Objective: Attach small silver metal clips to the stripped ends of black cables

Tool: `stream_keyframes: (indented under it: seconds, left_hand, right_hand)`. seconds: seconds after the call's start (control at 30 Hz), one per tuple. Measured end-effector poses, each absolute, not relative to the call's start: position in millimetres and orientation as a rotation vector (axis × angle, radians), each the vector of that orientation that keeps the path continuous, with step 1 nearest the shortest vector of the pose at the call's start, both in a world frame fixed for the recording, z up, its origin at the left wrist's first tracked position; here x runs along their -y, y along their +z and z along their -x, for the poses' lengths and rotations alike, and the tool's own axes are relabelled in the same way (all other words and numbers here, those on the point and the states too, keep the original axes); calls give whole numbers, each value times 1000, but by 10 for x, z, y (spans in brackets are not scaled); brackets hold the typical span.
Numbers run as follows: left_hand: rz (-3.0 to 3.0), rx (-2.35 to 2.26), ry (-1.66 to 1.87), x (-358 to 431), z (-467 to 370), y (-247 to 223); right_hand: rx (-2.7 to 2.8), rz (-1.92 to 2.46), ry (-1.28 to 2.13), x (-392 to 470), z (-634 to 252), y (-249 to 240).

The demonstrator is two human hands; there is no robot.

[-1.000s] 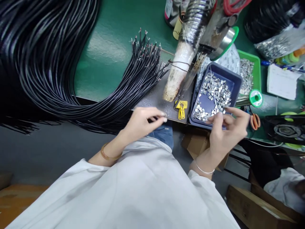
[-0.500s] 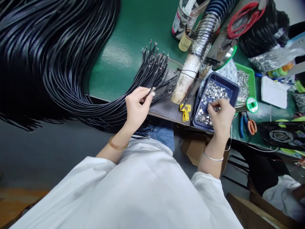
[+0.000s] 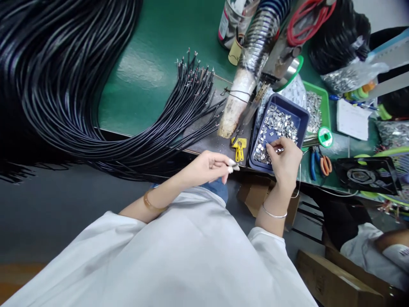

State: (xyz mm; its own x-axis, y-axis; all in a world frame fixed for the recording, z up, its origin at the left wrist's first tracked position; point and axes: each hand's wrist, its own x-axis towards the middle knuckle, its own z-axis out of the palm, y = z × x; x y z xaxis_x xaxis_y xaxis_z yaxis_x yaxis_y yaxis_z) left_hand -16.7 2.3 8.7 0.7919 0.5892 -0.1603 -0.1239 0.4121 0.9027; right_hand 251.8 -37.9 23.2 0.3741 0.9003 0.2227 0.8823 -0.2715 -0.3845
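Observation:
My left hand (image 3: 212, 167) is in front of the table's edge, thumb and fingers pinched together. A small grey piece (image 3: 236, 166) sticks out at its fingertips, too small to name surely. My right hand (image 3: 285, 161) reaches into the blue tray (image 3: 302, 111), its thumb and forefinger closed low over small silvery metal pieces (image 3: 280, 121). Whatever is between those fingertips is hidden. Left of the tray lies a yellow clip-like tool (image 3: 239, 147). A bundle of black cables (image 3: 166, 115) with stripped ends lies beyond my left hand.
A taped hose (image 3: 238, 91) slants down over the work board. Right of the blue tray are a green tray (image 3: 324, 106), a solder spool (image 3: 325, 137), pliers (image 3: 325, 165) and a small fan (image 3: 367, 175). A cardboard box (image 3: 335, 279) and another person's sleeve (image 3: 361, 243) are at lower right.
My left hand has moved right and toward me, away from the cables and closer to the blue tray. My right hand stays over the metal pieces. The whole view has shifted slightly.

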Motion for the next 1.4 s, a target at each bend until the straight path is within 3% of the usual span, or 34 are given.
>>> stream_keyframes:
  seconds: [0.23,0.43,0.73,0.93,1.1,1.27,1.4]
  left_hand:
    - [-905,-686,704,9,70,-70]
    - [-951,-662,757,-22,45,1]
    - [-1135,-740,873,9,-6,14]
    - [-1607,-759,977,-9,54,-9]
    - [-1830,-731,1020,13,88,-38]
    - [-1244,-616,728,52,77,6]
    - [-1000,-666,733,6,68,20]
  right_hand:
    - [1379,2065,-147,384,-2388,128]
    - [1152,1583,236,602,-1736,205]
    - [1282,1479,560,608,-1459,86]
    - [1265,1419,638,641,-1512,94]
    - [1364,1476,483,679,-1473,126]
    - [1291,1462,512,673,-1401,96]
    - [1312,1455,208,690,-1384,94]
